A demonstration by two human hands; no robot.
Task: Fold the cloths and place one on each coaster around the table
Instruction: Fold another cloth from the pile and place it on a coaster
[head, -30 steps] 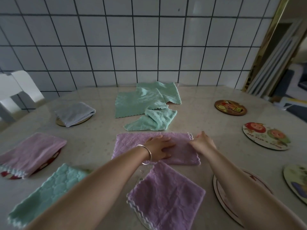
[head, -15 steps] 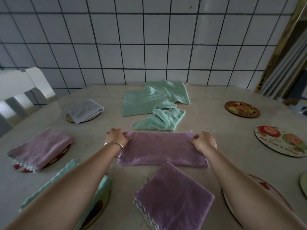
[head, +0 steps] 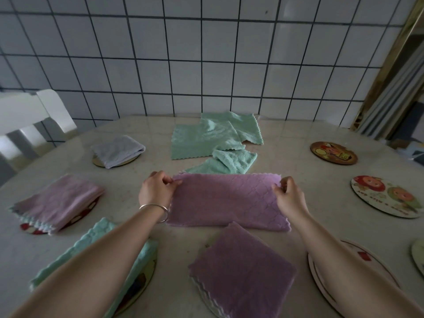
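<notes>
A purple cloth (head: 226,200), folded into a long rectangle, lies in the middle of the table. My left hand (head: 156,189) pinches its far left corner and my right hand (head: 288,195) pinches its far right corner. Folded cloths rest on coasters: grey (head: 118,150) at the back left, pink (head: 59,201) at the left, green (head: 101,249) at the near left under my arm, purple (head: 243,275) nearest me. Loose green cloths (head: 206,138) lie at the back. Bare coasters sit at the right: a brown one (head: 333,153), a fruit-printed one (head: 387,196) and a pale one (head: 339,271).
The marble table (head: 305,180) stands against a white tiled wall (head: 206,65). A white chair (head: 29,118) stands at the back left. A gold door frame (head: 390,65) rises at the right. Another coaster's edge (head: 418,255) shows at the far right.
My left hand slid from the middle of the purple cloth to its left end. Both hands now pinch the far corners, which are slightly raised.
</notes>
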